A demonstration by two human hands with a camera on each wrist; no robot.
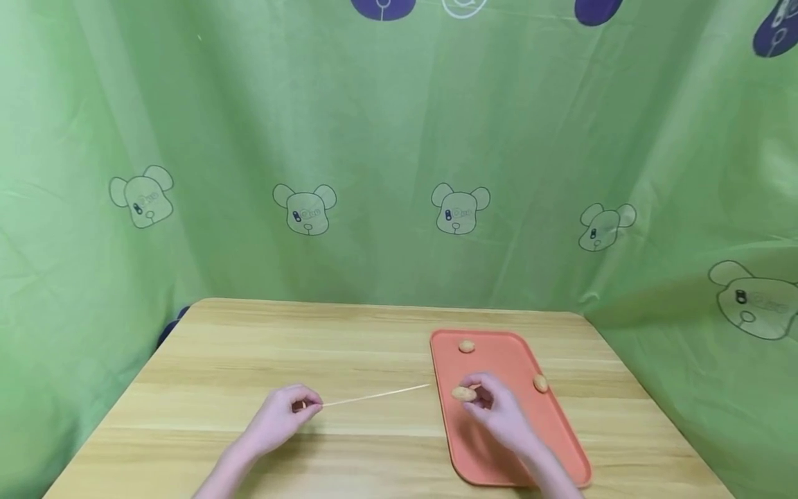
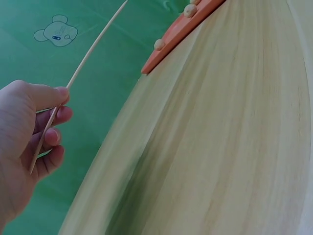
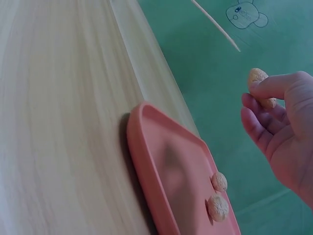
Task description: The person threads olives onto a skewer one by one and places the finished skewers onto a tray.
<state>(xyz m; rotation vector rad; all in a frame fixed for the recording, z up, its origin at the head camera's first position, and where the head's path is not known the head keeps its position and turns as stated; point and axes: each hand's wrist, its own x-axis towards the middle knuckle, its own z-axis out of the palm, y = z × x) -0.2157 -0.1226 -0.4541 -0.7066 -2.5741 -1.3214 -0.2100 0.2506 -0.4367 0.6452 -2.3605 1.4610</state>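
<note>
My left hand [image 1: 283, 416] pinches a thin wooden skewer [image 1: 380, 396] near one end, between thumb and forefinger. Past the fingers, the skewer [image 2: 95, 45] stretches right toward the tray, its tip close to the tray's left edge. Above the tray, my right hand [image 1: 499, 410] holds a small tan oval ball with a wrinkled surface [image 1: 463, 394] between thumb and fingertips. In the right wrist view the ball [image 3: 257, 76] is apart from the skewer's pointed tip [image 3: 238, 49]. Two similar balls rest on the tray, one near the far end [image 1: 466, 346], another by the right rim [image 1: 540, 383].
The coral tray [image 1: 492, 454] lies lengthwise on the right part of the light wooden table [image 1: 249, 346]. Green curtains [image 1: 386, 263] with bear-head prints hang behind the table and on both sides.
</note>
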